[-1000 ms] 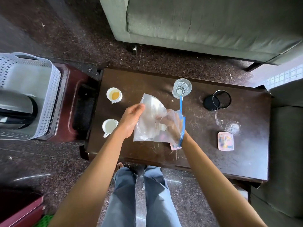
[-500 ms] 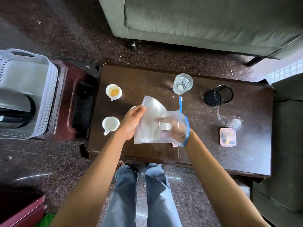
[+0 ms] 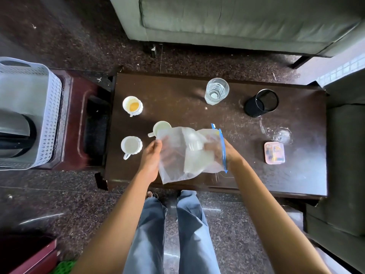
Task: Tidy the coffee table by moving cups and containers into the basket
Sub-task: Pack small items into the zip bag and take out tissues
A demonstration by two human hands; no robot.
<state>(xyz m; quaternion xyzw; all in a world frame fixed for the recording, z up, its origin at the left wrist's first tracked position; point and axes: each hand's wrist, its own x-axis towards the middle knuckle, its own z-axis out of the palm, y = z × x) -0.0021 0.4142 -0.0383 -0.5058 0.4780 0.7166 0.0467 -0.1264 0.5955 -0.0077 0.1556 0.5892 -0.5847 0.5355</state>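
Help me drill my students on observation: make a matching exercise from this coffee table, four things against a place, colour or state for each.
Things
1. zip bag
2. back-left cup
3. mesh holder
4. lidded box

Descriptions
A. pink, near the right end of the table
B. orange liquid inside
C. gripped by the left hand
D. black, right of the drinking glass

Pairs: 1-C, 2-B, 3-D, 4-A
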